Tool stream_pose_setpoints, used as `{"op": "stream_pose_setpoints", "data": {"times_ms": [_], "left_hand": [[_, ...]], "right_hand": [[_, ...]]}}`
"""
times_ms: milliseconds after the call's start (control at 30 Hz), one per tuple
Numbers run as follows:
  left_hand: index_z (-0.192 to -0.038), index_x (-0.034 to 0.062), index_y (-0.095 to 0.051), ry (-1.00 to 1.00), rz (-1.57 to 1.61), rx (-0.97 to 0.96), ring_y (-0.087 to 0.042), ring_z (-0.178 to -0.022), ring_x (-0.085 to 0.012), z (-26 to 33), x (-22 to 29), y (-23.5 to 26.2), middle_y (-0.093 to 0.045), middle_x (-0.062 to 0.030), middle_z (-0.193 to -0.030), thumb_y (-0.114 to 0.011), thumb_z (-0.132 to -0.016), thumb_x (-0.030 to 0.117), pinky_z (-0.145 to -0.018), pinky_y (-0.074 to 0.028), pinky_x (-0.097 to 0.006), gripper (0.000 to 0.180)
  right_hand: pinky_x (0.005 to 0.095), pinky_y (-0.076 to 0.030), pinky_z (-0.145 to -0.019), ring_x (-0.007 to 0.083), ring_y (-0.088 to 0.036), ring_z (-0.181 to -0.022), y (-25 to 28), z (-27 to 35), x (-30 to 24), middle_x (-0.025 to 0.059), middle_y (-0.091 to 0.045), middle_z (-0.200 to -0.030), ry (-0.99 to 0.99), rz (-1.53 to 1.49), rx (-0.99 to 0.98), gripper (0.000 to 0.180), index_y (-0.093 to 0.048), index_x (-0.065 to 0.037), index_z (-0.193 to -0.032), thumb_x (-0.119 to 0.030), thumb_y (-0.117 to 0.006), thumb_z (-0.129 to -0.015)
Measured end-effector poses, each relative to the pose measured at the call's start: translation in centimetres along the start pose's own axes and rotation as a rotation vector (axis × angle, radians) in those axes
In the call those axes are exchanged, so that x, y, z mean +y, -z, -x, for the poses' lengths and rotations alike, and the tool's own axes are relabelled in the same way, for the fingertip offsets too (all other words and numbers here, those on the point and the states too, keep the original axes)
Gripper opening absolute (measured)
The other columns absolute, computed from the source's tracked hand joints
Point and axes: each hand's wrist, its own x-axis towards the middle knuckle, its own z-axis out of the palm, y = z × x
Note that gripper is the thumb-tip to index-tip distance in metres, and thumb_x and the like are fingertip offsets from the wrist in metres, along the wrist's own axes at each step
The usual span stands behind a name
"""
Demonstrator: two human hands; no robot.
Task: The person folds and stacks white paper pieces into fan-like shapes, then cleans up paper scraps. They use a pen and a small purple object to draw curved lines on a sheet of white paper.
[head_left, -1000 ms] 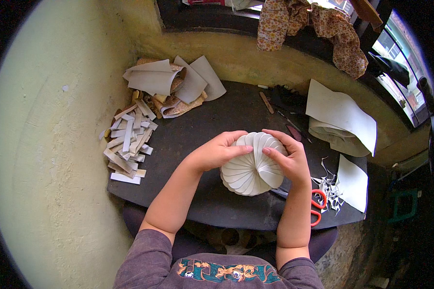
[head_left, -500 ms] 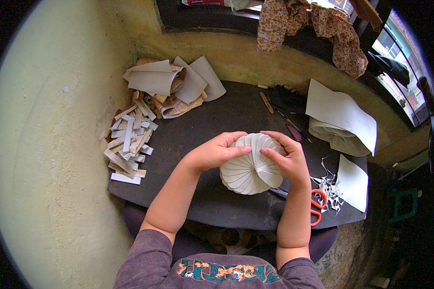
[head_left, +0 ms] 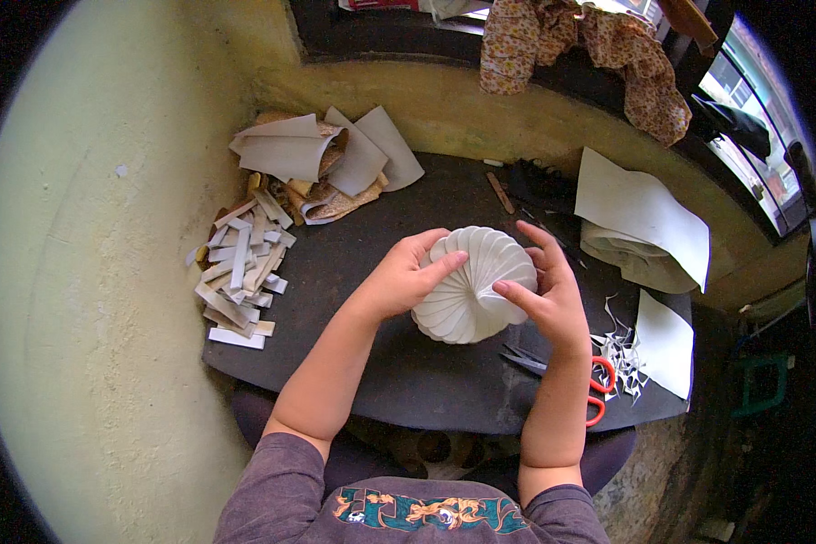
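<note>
A round white rosette point(head_left: 470, 304) of overlapping thin pieces, fanned in a spiral, is held up above the dark table. My left hand point(head_left: 417, 276) is closed on its upper left edge, thumb lying on the front and the other fingers behind. Around the right edge is my right hand point(head_left: 553, 295), its thumb on the front near the spiral's centre. Its index finger is lifted away from the rim, and the other fingertips are partly hidden behind the rosette. Scissors point(head_left: 598, 374) with orange-red handles lie on the table beneath my right forearm, blades pointing left.
White offcuts point(head_left: 618, 355) and a white sheet point(head_left: 664, 349) lie at right, a rolled white sheet point(head_left: 642, 218) behind them. A pile of white strips point(head_left: 245, 263) and folded sheets point(head_left: 290, 150) sit along the left wall. Slim tools point(head_left: 500, 192) lie at the back.
The rosette has tilted and shifted slightly up, away from me. My right index finger has lifted off its rim, and more of the scissor blades shows below.
</note>
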Motion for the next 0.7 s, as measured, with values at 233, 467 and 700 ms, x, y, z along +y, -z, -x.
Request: {"op": "stream_pose_setpoints", "data": {"times_ms": [233,467,700], "left_hand": [[-0.110,0.0004,-0.057,-0.016,0.017,0.032,-0.061,-0.088,-0.0101,-0.3,0.0,-0.1,-0.065,-0.0042,-0.098,-0.059,-0.092,0.022,-0.077,-0.050,-0.026,0.028],[-0.114,0.0006,-0.055,0.021,0.045,0.014,-0.060,-0.094,-0.0120,-0.3,0.0,-0.1,-0.064,-0.0055,-0.104,-0.066,-0.086,0.020,-0.082,-0.049,-0.028,0.036],[-0.117,0.0014,-0.054,0.017,-0.027,0.042,-0.059,-0.098,-0.0135,-0.6,-0.8,-0.2,-0.063,-0.0061,-0.107,-0.070,-0.082,0.013,-0.086,-0.048,-0.030,0.040]], "right_hand": [[0.0335,-0.048,-0.086,0.0214,-0.060,-0.101,-0.3,-0.4,1.1,0.0130,-0.060,-0.115,0.213,0.267,0.063,0.071,-0.048,-0.009,-0.128,-0.016,-0.083,-0.066],[0.0351,-0.047,-0.089,0.0233,-0.059,-0.104,-0.5,-0.6,1.2,0.0136,-0.060,-0.117,0.181,0.259,0.085,0.069,-0.049,-0.010,-0.127,-0.018,-0.081,-0.067],[0.0354,-0.046,-0.089,0.0238,-0.059,-0.105,-0.5,-0.9,1.8,0.0134,-0.060,-0.117,0.163,0.227,0.085,0.069,-0.048,-0.012,-0.128,-0.017,-0.080,-0.068]]}}
